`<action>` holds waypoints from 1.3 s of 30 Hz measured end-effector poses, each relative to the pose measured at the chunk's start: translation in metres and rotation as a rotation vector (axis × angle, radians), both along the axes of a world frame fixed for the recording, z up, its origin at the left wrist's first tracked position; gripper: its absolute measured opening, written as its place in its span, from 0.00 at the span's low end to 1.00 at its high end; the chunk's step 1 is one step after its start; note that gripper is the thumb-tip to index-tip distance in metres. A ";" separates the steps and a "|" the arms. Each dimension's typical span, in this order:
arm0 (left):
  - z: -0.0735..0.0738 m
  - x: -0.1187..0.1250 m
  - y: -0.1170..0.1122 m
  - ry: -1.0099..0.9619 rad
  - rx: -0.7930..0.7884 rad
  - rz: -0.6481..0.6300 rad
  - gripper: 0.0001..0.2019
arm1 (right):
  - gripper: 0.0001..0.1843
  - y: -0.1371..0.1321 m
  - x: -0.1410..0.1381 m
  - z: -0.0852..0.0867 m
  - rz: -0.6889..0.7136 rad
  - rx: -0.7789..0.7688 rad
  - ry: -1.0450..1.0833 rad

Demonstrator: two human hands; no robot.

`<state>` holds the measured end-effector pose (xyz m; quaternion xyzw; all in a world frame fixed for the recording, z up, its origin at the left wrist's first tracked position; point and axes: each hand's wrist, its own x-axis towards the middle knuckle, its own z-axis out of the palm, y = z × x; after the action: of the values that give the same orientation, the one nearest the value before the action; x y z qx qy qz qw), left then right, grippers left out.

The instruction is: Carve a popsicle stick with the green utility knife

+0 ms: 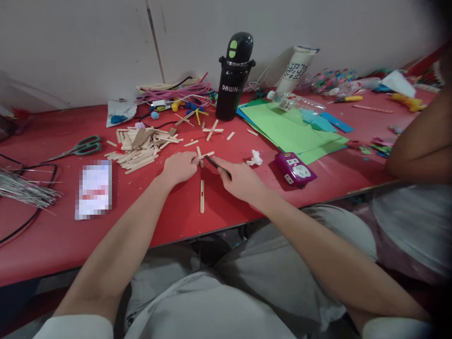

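My left hand (pixel 181 165) is closed, pinching crossed craft sticks (pixel 199 154) against the red table. From the right, my right hand (pixel 242 181) grips a slim dark knife (pixel 216 165), its tip at the crossed sticks; the blade is too small to make out. Just below, nearer the table edge, lies a single craft stick with a slot in its middle (pixel 202 202). Beyond my hands sits another star of crossed sticks (pixel 213 130). A loose pile of craft sticks (pixel 141 148) lies to the left of it.
Green scissors (pixel 86 146) and a phone (pixel 93 190) lie left. A black flask (pixel 233 80) stands behind. Green paper sheets (pixel 286 125), a purple power socket (pixel 294 169) and crumpled tissue (pixel 254 158) are on the right, where another person's arm (pixel 422 127) rests.
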<state>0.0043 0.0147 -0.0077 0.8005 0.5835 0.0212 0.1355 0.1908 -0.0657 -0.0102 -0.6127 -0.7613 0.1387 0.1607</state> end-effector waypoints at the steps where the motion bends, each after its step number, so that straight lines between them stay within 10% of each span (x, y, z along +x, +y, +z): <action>1: 0.000 0.000 0.000 -0.002 0.001 0.000 0.18 | 0.31 0.000 -0.001 0.000 0.001 0.004 -0.001; 39: -0.001 -0.001 0.000 -0.007 0.018 -0.007 0.17 | 0.32 0.002 -0.013 0.010 0.006 -0.072 -0.104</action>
<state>0.0037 0.0152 -0.0090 0.8037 0.5798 0.0287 0.1305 0.1777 -0.0641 0.0001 -0.6223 -0.7649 0.1342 0.0983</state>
